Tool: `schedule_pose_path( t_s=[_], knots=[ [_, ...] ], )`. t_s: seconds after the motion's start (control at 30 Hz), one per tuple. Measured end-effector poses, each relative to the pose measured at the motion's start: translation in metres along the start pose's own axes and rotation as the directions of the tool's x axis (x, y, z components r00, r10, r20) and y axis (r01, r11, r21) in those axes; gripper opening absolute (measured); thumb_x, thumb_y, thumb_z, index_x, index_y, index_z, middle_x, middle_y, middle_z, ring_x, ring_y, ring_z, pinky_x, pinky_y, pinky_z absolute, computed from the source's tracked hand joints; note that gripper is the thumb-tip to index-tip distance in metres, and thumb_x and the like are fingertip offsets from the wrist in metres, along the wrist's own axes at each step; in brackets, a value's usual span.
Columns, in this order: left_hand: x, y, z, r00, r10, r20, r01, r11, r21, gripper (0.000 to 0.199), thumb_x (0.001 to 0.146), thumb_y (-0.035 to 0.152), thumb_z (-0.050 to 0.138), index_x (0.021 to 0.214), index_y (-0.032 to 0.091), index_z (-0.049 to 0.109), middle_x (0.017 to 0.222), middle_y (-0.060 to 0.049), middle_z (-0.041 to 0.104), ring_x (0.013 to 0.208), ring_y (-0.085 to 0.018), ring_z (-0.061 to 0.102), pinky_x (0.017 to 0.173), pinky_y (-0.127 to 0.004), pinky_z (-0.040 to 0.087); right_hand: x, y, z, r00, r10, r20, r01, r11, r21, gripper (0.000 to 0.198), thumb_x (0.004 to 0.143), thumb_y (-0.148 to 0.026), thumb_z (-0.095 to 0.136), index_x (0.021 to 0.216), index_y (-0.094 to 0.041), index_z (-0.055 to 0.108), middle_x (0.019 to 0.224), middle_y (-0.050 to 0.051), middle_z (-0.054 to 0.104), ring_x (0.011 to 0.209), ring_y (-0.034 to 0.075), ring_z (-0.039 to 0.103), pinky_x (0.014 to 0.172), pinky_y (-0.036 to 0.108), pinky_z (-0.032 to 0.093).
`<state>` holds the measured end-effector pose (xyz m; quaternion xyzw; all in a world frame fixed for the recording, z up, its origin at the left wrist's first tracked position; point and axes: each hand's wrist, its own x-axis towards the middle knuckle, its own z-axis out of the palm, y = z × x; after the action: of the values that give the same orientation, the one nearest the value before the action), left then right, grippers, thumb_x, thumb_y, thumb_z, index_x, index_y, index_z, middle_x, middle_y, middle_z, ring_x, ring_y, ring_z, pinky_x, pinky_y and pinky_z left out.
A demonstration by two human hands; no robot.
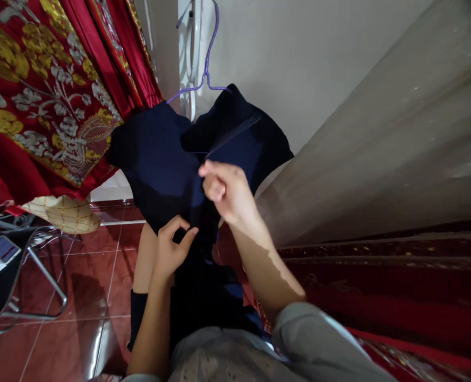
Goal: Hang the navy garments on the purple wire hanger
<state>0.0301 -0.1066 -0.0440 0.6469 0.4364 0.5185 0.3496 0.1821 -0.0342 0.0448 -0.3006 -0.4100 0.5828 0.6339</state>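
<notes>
A dark navy shirt [155, 154] hangs from a purple wire hanger [207, 58], its neck opening facing me. My left hand [173, 244] pinches the front edge of the shirt low down, thumb and forefinger brought together on the cloth. Higher up, my right hand [227, 188] is closed at the base of the neckline, with thumb and forefinger at the cloth edge. A straight, blurred fold runs from there up to the right shoulder. The exact grip of the right fingertips is partly hidden.
Red embroidered cloth [52, 79] hangs at the left, and a pale curtain [370, 159] drapes on the right. At lower left a black chair [4, 286] carries a phone [4, 248]. White metalwork [193, 48] stands behind the hanger. The floor [79, 339] is red tile.
</notes>
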Motion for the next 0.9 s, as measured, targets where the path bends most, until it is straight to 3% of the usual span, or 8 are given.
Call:
schedule_pose_path(
  t_s=[0.1, 0.2, 0.37, 0.53, 0.63, 0.7, 0.8, 0.9],
  knots=[
    [0.0, -0.008, 0.009, 0.999, -0.036, -0.006, 0.036, 0.999, -0.013, 0.025, 0.092, 0.031, 0.07, 0.076, 0.018, 0.056, 0.075, -0.001, 0.056, 0.075, -0.017, 0.055, 0.073, -0.027, 0.043, 0.061, -0.043, 0.013, 0.997, -0.043, -0.065, 0.041, 0.999, -0.034, 0.025, 0.095, -0.036, 0.062, 0.082, -0.016, 0.067, 0.05, -0.009, 0.031, 0.042, 0.003, 0.03, 0.041, 0.018, 0.021],
    [0.002, -0.007, 0.013, 1.0, -0.02, 0.015, 0.02, 1.0, 0.0, 0.025, 0.094, 0.031, 0.068, 0.077, 0.018, 0.055, 0.075, 0.0, 0.056, 0.075, -0.016, 0.055, 0.073, -0.027, 0.044, 0.084, -0.073, 0.031, 0.996, -0.062, -0.067, 0.057, 0.995, -0.078, 0.032, 0.104, -0.026, 0.043, 0.085, -0.013, 0.064, 0.052, -0.009, 0.03, 0.04, 0.001, 0.027, 0.042, 0.017, 0.014],
    [0.033, 0.018, -0.013, 0.974, 0.107, 0.201, -0.135, 0.982, 0.133, 0.005, 0.095, 0.024, 0.066, 0.098, 0.02, 0.067, 0.095, -0.005, 0.068, 0.09, -0.02, 0.064, 0.086, -0.029, 0.048, 0.047, -0.059, 0.042, 0.954, -0.285, 0.093, 0.297, 0.94, -0.165, 0.031, 0.103, -0.023, 0.049, 0.075, -0.014, 0.061, 0.042, -0.009, 0.041, 0.034, 0.003, 0.032, 0.039, 0.019, 0.015],
    [0.102, 0.072, -0.037, 0.935, 0.339, -0.108, -0.335, 0.941, 0.056, 0.032, 0.092, 0.019, 0.072, 0.124, 0.022, 0.066, 0.099, -0.003, 0.068, 0.089, -0.018, 0.067, 0.092, -0.03, 0.051, 0.028, -0.045, 0.035, 0.915, -0.376, 0.145, 0.397, 0.903, -0.164, 0.03, 0.098, -0.021, 0.054, 0.069, -0.016, 0.061, 0.043, -0.008, 0.046, 0.034, 0.002, 0.036, 0.041, 0.018, 0.022],
    [0.137, 0.102, -0.036, 0.881, 0.473, 0.003, -0.465, 0.867, 0.18, 0.017, 0.095, 0.018, 0.068, 0.111, 0.018, 0.073, 0.092, -0.002, 0.067, 0.08, -0.015, 0.066, 0.09, -0.031, 0.051, 0.033, -0.052, 0.032, 0.882, -0.435, 0.184, 0.463, 0.872, -0.159, 0.031, 0.096, -0.016, 0.054, 0.066, -0.015, 0.06, 0.043, -0.008, 0.047, 0.035, 0.002, 0.036, 0.042, 0.019, 0.027],
    [0.148, 0.113, -0.031, 0.874, 0.479, 0.077, -0.483, 0.844, 0.234, 0.01, 0.097, 0.021, 0.066, 0.096, 0.015, 0.074, 0.083, -0.002, 0.065, 0.078, -0.015, 0.065, 0.089, -0.031, 0.051, 0.035, -0.057, 0.029, 0.841, -0.509, 0.185, 0.538, 0.824, -0.178, 0.032, 0.095, -0.012, 0.056, 0.063, -0.016, 0.059, 0.043, -0.007, 0.048, 0.037, 0.002, 0.037, 0.043, 0.021, 0.027],
    [0.151, 0.113, -0.024, 0.933, 0.36, -0.016, -0.357, 0.928, 0.108, 0.014, 0.094, 0.024, 0.073, 0.085, 0.014, 0.07, 0.076, 0.0, 0.062, 0.087, -0.017, 0.067, 0.088, -0.029, 0.052, 0.031, -0.057, 0.023, 0.831, -0.537, 0.145, 0.552, 0.768, -0.324, 0.034, 0.094, -0.013, 0.06, 0.061, -0.017, 0.054, 0.047, -0.008, 0.044, 0.043, 0.001, 0.036, 0.047, 0.02, 0.026],
    [0.147, 0.101, -0.016, 0.92, 0.376, -0.108, -0.374, 0.927, 0.04, 0.017, 0.094, 0.023, 0.074, 0.081, 0.015, 0.066, 0.074, 0.001, 0.061, 0.091, -0.016, 0.067, 0.086, -0.025, 0.051, 0.023, -0.048, 0.02, 0.889, -0.448, 0.094, 0.445, 0.797, -0.408, 0.036, 0.094, -0.026, 0.065, 0.063, -0.018, 0.05, 0.053, -0.007, 0.037, 0.05, 0.003, 0.037, 0.051, 0.02, 0.028]
  ],
)
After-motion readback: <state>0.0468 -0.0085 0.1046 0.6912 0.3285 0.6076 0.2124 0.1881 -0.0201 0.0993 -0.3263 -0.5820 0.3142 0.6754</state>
